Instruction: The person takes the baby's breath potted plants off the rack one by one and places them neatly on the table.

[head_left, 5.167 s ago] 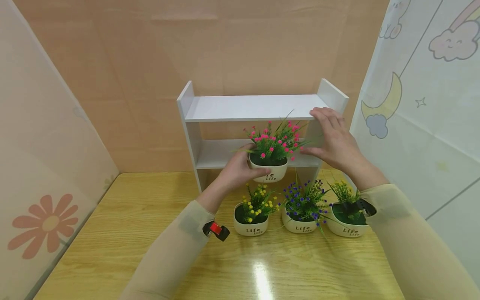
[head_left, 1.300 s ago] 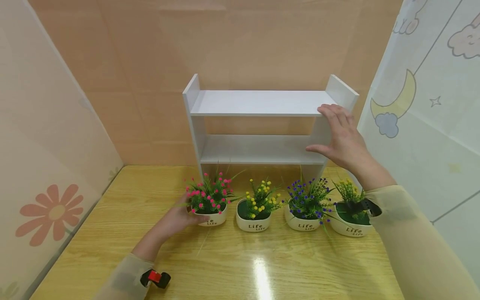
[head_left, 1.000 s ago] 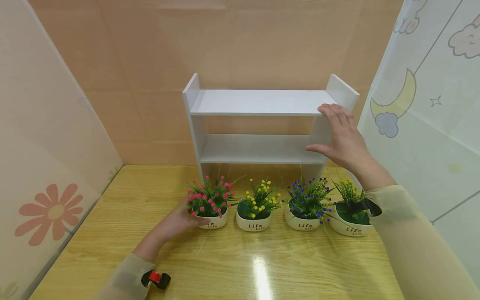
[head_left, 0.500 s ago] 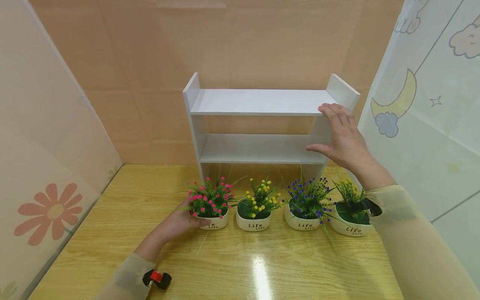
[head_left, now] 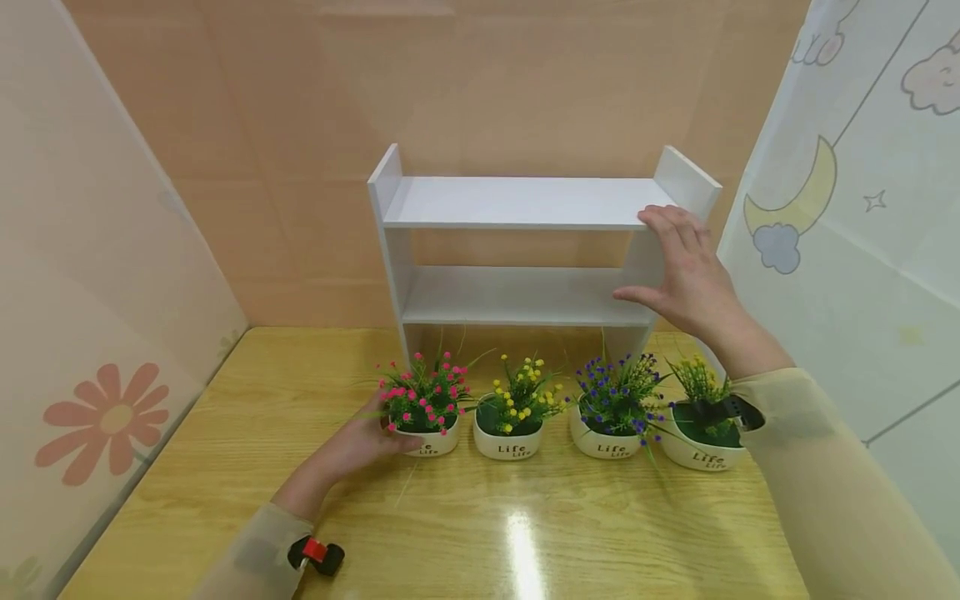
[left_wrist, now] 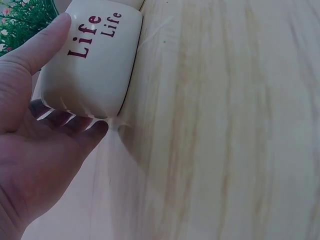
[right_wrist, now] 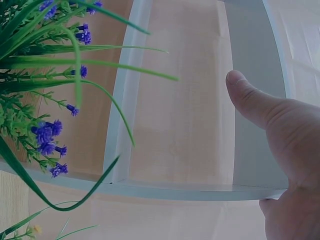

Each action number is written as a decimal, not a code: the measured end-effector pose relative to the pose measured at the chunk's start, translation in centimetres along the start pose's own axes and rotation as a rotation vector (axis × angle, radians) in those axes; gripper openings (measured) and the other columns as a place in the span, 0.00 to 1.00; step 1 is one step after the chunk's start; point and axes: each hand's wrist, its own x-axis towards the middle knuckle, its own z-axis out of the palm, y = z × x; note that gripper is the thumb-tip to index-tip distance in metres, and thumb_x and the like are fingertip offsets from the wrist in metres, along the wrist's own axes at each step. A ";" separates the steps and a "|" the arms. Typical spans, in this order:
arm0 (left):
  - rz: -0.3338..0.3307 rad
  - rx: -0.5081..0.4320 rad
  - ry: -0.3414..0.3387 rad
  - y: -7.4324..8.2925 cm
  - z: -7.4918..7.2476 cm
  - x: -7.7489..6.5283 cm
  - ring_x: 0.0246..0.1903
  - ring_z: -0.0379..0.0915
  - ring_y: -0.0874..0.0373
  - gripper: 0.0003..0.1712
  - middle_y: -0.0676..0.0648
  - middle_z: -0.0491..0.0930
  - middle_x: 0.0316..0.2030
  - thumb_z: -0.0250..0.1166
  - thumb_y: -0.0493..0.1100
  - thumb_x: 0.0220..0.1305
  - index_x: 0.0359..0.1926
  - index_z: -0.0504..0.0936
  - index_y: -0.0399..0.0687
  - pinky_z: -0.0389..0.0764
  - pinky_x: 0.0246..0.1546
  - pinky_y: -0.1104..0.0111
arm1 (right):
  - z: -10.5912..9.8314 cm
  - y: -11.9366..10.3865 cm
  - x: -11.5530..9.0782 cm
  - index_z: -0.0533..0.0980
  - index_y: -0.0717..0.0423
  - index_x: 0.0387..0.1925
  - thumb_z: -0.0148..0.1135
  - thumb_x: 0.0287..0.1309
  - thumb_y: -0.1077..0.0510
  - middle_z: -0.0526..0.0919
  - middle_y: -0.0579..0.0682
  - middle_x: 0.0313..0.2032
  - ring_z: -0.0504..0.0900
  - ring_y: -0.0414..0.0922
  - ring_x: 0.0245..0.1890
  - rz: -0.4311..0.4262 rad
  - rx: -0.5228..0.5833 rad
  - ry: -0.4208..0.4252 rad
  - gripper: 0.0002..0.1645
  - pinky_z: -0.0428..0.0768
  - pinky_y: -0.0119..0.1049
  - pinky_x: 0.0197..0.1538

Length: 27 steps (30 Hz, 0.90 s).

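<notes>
My left hand (head_left: 365,439) grips a white pot of pink flowers (head_left: 423,400) at the left end of a row on the table. In the left wrist view, the thumb lies across the front of the lettered pot (left_wrist: 95,60), and the fingers reach round its end. My right hand (head_left: 693,279) rests its fingertips at the right end of the top board of a white shelf (head_left: 517,202). Its thumb stretches out apart from the fingers; in the right wrist view, the thumb (right_wrist: 252,97) shows beside the shelf while the fingers are hidden.
To the right of the pink plant stand a yellow-flowered pot (head_left: 508,442), a purple-flowered pot (head_left: 603,442) and another yellow-flowered pot (head_left: 701,454), partly behind the right wrist strap. The row stands before the shelf on a wooden table (head_left: 420,533). Printed cloth walls flank it.
The left hand has brought the pink-flowered pot from in front of the shelf down to the left end of the row. Over the last second both hands have stayed almost still.
</notes>
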 end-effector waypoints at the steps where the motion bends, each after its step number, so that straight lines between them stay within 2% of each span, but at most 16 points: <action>1: 0.004 -0.012 -0.006 0.0 0.0 0.0 0.76 0.69 0.43 0.57 0.47 0.69 0.79 0.85 0.49 0.63 0.84 0.60 0.66 0.72 0.73 0.45 | 0.0 0.0 0.0 0.57 0.56 0.84 0.93 0.48 0.53 0.58 0.63 0.82 0.50 0.63 0.84 -0.001 0.001 0.000 0.71 0.56 0.64 0.82; 4: -0.025 -0.032 0.001 0.3 -0.3 -0.3 0.77 0.66 0.39 0.61 0.43 0.65 0.80 0.85 0.50 0.63 0.86 0.56 0.63 0.72 0.74 0.44 | 0.0 0.1 0.0 0.57 0.56 0.84 0.93 0.48 0.53 0.58 0.63 0.82 0.50 0.63 0.84 -0.002 0.001 0.001 0.71 0.55 0.63 0.83; 8: -0.104 -0.016 0.034 0.9 -0.9 -0.9 0.81 0.55 0.31 0.69 0.35 0.58 0.83 0.86 0.53 0.61 0.89 0.48 0.54 0.64 0.77 0.37 | 0.0 0.2 0.0 0.57 0.56 0.84 0.93 0.48 0.53 0.59 0.63 0.82 0.50 0.64 0.84 0.005 0.005 0.000 0.71 0.54 0.63 0.83; 12: -0.151 0.003 0.047 1.7 -1.7 -1.1 0.82 0.52 0.28 0.73 0.32 0.51 0.86 0.85 0.57 0.62 0.90 0.43 0.47 0.66 0.75 0.34 | 0.0 0.3 0.2 0.57 0.56 0.84 0.93 0.48 0.53 0.58 0.63 0.82 0.50 0.63 0.84 0.006 0.007 0.000 0.71 0.54 0.64 0.83; 16: -0.099 -0.012 0.044 2.4 -2.4 -1.4 0.81 0.52 0.26 0.70 0.33 0.48 0.86 0.84 0.54 0.65 0.91 0.43 0.53 0.68 0.73 0.33 | 0.1 0.3 0.3 0.57 0.55 0.85 0.93 0.48 0.53 0.57 0.63 0.82 0.50 0.63 0.84 0.010 0.014 -0.003 0.71 0.54 0.65 0.83; 19: -0.009 -0.033 0.030 2.8 -2.8 -1.6 0.82 0.47 0.26 0.68 0.33 0.46 0.86 0.82 0.48 0.67 0.91 0.42 0.54 0.61 0.77 0.33 | 0.2 0.2 0.3 0.56 0.55 0.85 0.93 0.48 0.53 0.57 0.63 0.82 0.49 0.63 0.85 0.013 0.020 -0.011 0.71 0.54 0.66 0.82; 23: 0.088 -0.012 0.021 3.6 -3.6 -1.7 0.85 0.41 0.31 0.66 0.36 0.45 0.87 0.81 0.44 0.69 0.90 0.42 0.49 0.51 0.81 0.35 | 0.3 0.2 0.3 0.55 0.56 0.86 0.92 0.49 0.54 0.56 0.63 0.83 0.45 0.61 0.86 -0.001 0.018 -0.017 0.72 0.56 0.68 0.81; 27: 0.092 0.062 0.033 4.7 -4.3 -1.9 0.84 0.40 0.27 0.64 0.38 0.44 0.87 0.78 0.46 0.72 0.90 0.41 0.49 0.53 0.80 0.34 | 0.2 0.2 0.4 0.53 0.57 0.87 0.91 0.51 0.54 0.54 0.62 0.85 0.41 0.58 0.88 -0.012 0.017 -0.023 0.73 0.56 0.69 0.81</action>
